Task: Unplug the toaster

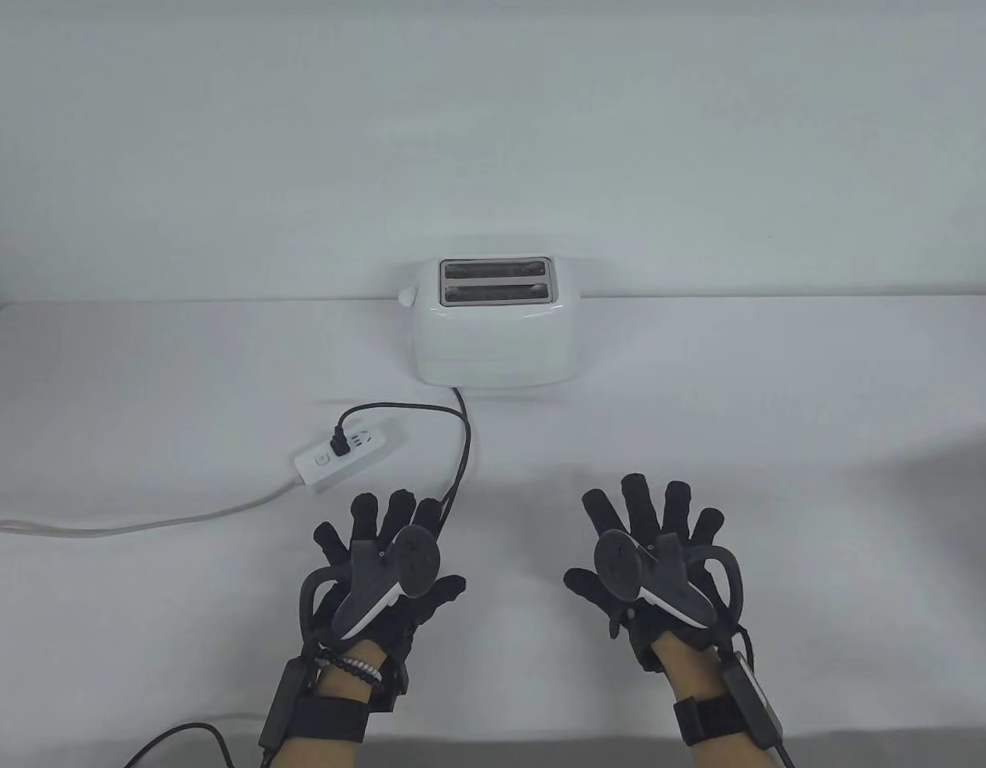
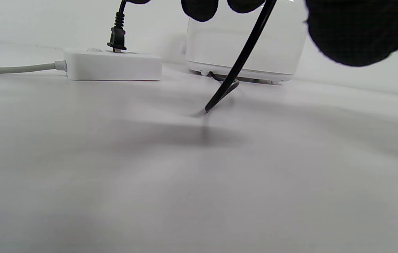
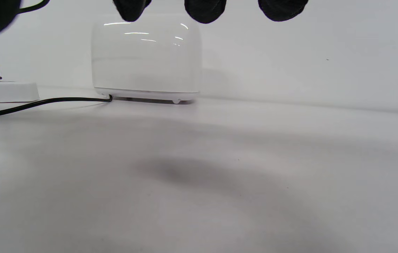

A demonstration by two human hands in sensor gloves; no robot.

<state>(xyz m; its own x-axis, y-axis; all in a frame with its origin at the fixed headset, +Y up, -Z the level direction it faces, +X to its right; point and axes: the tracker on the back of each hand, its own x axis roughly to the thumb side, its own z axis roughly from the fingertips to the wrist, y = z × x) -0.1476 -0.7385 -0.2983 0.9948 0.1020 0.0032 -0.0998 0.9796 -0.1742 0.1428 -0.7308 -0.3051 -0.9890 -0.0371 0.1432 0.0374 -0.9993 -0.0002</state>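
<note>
- The left hand (image 1: 381, 564) hovers palm-down over the table (image 1: 701, 400), fingers spread, grasping nothing; its fingertips (image 2: 200, 8) are near the black cord (image 1: 461, 448).
- The right hand (image 1: 653, 552) is likewise flat and splayed, holding nothing, well apart from everything.
- The power strip (image 1: 345, 456) lies left of centre with the black plug (image 1: 341, 442) seated in it.
- The white toaster (image 1: 495, 324) stands at the table's far edge, both slots unfilled.

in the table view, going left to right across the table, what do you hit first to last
white power strip cable → power strip with the black plug in it → left hand → toaster → right hand
</note>
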